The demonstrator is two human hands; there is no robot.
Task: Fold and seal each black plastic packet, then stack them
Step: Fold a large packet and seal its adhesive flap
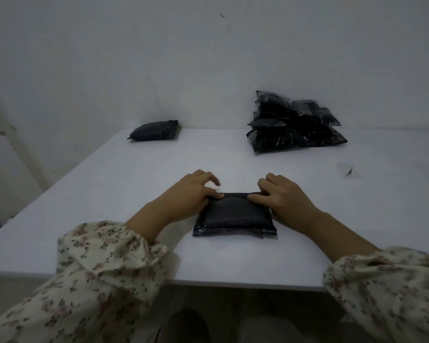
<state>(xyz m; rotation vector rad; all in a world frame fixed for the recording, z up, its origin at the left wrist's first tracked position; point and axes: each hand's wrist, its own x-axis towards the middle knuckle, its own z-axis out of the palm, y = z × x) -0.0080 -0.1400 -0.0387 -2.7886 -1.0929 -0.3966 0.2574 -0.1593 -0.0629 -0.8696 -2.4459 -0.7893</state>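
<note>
A black plastic packet (234, 217) lies flat on the white table (134, 169) near its front edge. My left hand (186, 194) pinches the packet's far left corner, thumb on top and fingers behind the folded flap. My right hand (282, 194) pinches the far right corner the same way. The far edge of the packet is folded over toward me. One folded black packet (155, 130) sits at the far left by the wall. A heap of several black packets (294, 122) rests at the far right.
The white wall (208, 58) rises right behind the table's far edge. A small dark scrap (349, 171) lies on the table at the right. My floral sleeves (104, 263) hang over the front edge.
</note>
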